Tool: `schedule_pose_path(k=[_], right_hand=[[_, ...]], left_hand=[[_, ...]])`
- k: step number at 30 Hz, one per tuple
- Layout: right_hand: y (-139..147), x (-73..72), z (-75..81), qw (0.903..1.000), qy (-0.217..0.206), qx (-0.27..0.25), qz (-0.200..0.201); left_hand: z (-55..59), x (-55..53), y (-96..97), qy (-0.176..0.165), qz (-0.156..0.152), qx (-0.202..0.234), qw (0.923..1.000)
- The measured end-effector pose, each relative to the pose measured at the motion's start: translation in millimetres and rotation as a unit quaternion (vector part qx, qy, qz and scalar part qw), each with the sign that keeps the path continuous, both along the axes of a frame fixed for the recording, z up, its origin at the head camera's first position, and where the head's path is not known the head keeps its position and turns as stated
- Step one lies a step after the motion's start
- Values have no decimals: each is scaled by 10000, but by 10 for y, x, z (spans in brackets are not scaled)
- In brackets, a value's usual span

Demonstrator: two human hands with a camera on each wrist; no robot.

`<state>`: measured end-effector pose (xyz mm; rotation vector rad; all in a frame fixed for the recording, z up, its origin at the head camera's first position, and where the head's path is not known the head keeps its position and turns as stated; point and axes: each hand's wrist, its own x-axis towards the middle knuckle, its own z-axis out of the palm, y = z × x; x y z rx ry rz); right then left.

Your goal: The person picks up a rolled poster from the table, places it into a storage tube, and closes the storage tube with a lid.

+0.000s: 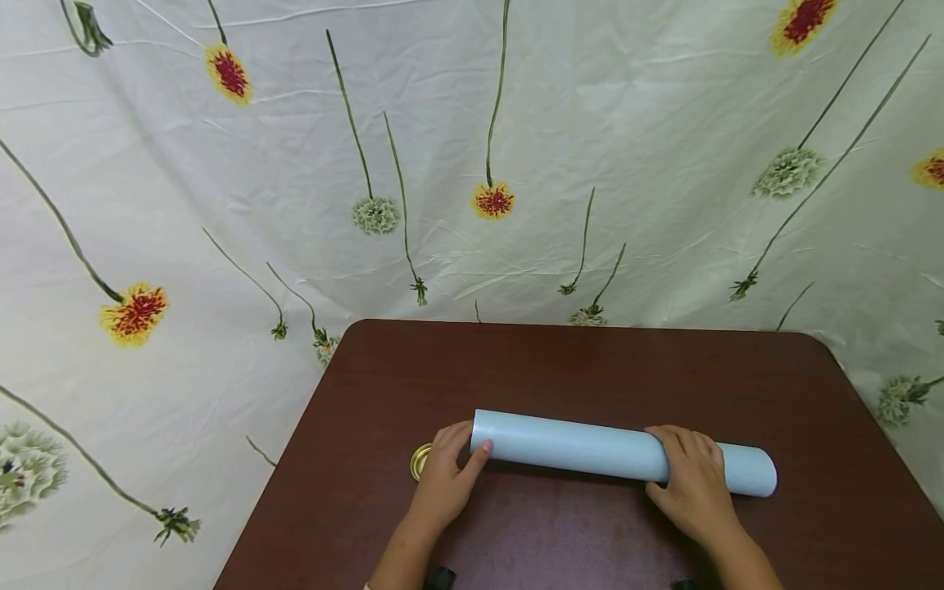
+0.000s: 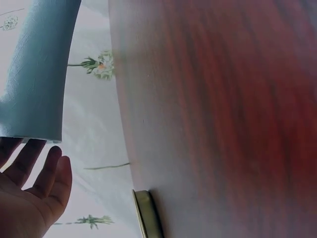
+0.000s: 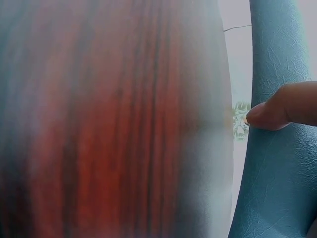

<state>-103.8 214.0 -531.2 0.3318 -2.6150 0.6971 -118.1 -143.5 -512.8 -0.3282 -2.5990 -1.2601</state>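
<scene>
A long light-blue tube [image 1: 575, 447] with a finely creased surface lies across the view, over the brown table. At its left end is my left hand [image 1: 445, 475], the thumb along the near side of the rim. In the left wrist view, the loosely extended fingers [image 2: 47, 173] meet that end, some tips hidden behind the rim. My right hand [image 1: 693, 483] grips the tube toward its right end, fingers over the top. The right wrist view has the thumb [image 3: 270, 114] pressed against the side of the tube [image 3: 277, 173].
A round gold-coloured object [image 1: 419, 461], rimmed like a lid, sits on the table just left of my left hand, partly covered by it. Behind the brown table [image 1: 560, 360] hangs a white flower-patterned cloth [image 1: 295, 164]. Small black pieces [image 1: 441, 578] show at the bottom edge.
</scene>
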Motion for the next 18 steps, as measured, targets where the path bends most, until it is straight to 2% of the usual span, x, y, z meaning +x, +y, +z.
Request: schedule_pose_path(k=[6,13,18], right_hand=[[14,-3,-2,10000,-24,68,59],[86,-20,0,9999,-23,147,63],[149,-26,9,9997,-48,253,51]], left_hand=[[11,16,-57,11,121,7,9999],[44,6,-252,-255,418,119,9987],[58,-34,-392,-636,463,-367,9962]])
